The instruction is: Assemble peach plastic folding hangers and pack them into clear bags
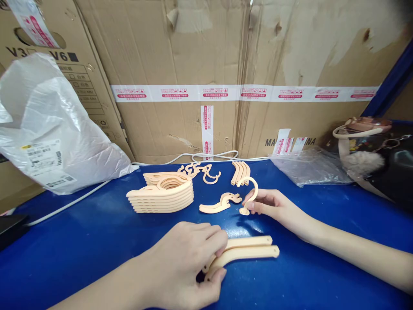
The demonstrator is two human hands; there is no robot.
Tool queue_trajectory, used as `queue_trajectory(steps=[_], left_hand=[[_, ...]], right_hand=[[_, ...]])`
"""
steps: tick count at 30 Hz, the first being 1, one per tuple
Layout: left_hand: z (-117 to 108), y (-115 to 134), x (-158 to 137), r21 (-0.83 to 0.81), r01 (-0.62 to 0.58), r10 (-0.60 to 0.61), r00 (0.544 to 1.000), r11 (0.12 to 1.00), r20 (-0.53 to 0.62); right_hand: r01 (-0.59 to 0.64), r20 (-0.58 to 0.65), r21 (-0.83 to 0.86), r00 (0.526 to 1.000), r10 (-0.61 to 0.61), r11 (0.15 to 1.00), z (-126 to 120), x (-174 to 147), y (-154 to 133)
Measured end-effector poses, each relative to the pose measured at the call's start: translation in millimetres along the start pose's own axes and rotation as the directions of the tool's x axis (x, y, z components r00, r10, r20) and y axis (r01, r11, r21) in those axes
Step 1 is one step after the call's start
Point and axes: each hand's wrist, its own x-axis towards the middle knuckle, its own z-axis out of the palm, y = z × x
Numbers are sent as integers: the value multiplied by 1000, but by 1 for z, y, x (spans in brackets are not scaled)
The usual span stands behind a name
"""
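Observation:
My left hand [193,262], at the lower middle of the head view, is closed around the ends of two cream plastic hanger arms [248,249], which lie side by side and point right. Part of them is hidden under my fingers. Further right, my right hand [267,202] pinches a cream hanger hook [256,187], held upright with its round base down. Just left of the hook, a few loose curved hanger pieces [221,203] lie on the blue table [97,249]. Behind my left hand stands a neat stack of hanger parts [161,198].
Several loose hooks [200,171] and a row of curved arms [240,172] lie toward the back. A white cable [177,159] runs along the cardboard [177,129]. A white plastic bag [58,129] stands left; a clear bag [309,165] and a bottle [358,133] are right.

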Motion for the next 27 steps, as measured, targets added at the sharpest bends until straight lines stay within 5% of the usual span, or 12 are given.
queue_trajectory(steps=[20,27], left_hand=[[3,2,7,-15,78,-77,996,997,42],[6,1,4,-56,93,-101,982,994,-161]], right_hand=[[37,87,-21,996,-35,999,1,-1,3],[59,91,2,994,-59,998,-1,0,6]])
